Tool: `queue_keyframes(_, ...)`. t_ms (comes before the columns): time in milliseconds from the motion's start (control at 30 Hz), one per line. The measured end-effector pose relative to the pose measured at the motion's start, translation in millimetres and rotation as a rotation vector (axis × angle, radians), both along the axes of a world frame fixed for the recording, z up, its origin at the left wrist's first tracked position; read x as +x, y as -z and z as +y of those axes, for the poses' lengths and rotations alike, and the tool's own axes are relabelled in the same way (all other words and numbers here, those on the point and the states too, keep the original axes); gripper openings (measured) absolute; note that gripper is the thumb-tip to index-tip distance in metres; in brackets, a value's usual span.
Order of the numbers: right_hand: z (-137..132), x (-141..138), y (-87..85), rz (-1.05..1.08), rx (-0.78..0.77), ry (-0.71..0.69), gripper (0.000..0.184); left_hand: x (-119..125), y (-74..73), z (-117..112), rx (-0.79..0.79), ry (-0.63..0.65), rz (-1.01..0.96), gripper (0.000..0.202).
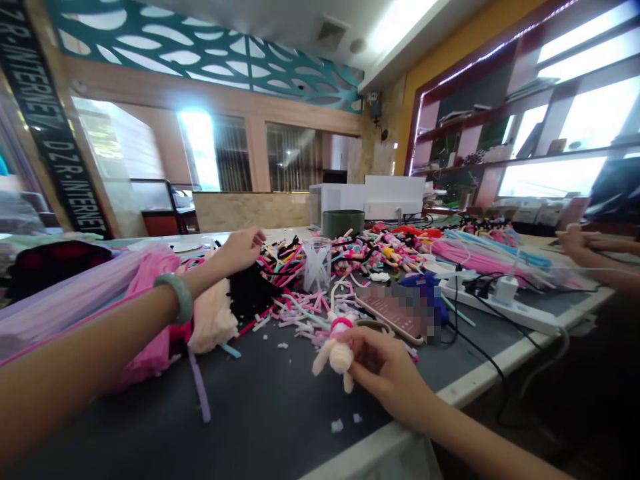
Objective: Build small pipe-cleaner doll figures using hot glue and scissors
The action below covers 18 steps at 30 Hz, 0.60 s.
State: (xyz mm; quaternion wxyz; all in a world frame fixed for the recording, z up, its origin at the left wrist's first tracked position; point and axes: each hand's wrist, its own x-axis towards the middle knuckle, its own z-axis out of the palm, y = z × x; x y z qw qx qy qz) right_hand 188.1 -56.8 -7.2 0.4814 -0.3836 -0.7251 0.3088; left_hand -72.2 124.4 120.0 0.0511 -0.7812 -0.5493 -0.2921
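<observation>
My right hand (383, 363) pinches a small cream fuzzy doll (340, 357) between thumb and fingers, just above the dark table top. The doll has a bright pink band (342, 325), and a light stem sticks up from it. My left hand (244, 248), with a pale green bangle on the wrist, reaches over the black bundle of pipe cleaners (255, 290). Its fingers are loosely bent and apart, with nothing visible in them. Beside that wrist lies a cream bundle of pipe cleaners (213, 317). Cut pink and lilac pieces (305, 307) lie beyond the doll.
A clear cup (317, 263) stands mid-table before a heap of small dolls (395, 250). On the right are a phone (393, 313), a blue glue gun (425, 287) and a power strip (505, 303) with trailing cables. Another person's hand (575, 243) is at far right.
</observation>
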Motion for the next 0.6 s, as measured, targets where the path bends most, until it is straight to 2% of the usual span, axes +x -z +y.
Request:
queue_keyframes(67, -0.4, -0.3, 3.6, -0.051, 0.049, 0.008, 0.028, -18.6, 2.9, 23.5, -0.088, -0.097, 0.028, 0.013)
queue_keyframes(133, -1.5, 0.0, 6.3, -0.096, 0.083, 0.007, 0.032, -32.4, 12.0, 36.6, -0.193, -0.165, 0.049, 0.003)
queue_keyframes(200, -2.7, 0.5, 7.6, -0.112, 0.095, 0.004, 0.034, -40.1, 24.3, 41.4, -0.26, -0.19, 0.06, 0.012)
queue_keyframes(300, -4.3, 0.6, 6.4, -0.104, 0.082, 0.009, 0.033, -43.6, 40.6, 40.7, -0.268, -0.193, 0.035, 0.017)
queue_keyframes(400, -5.4, -0.1, 3.2, -0.103, 0.078, 0.029, 0.03, -44.9, 47.7, 38.1, -0.275, -0.157, -0.023, 0.029)
queue_keyframes(500, -5.6, -0.5, 1.9, -0.115, 0.084, 0.031, 0.028, -49.6, 47.0, 34.8, -0.277, -0.092, -0.124, 0.034)
queue_keyframes(600, -4.7, -0.2, 3.6, -0.12, 0.081, 0.026, 0.03, -56.5, 45.9, 30.7, -0.22, 0.035, -0.282, 0.034)
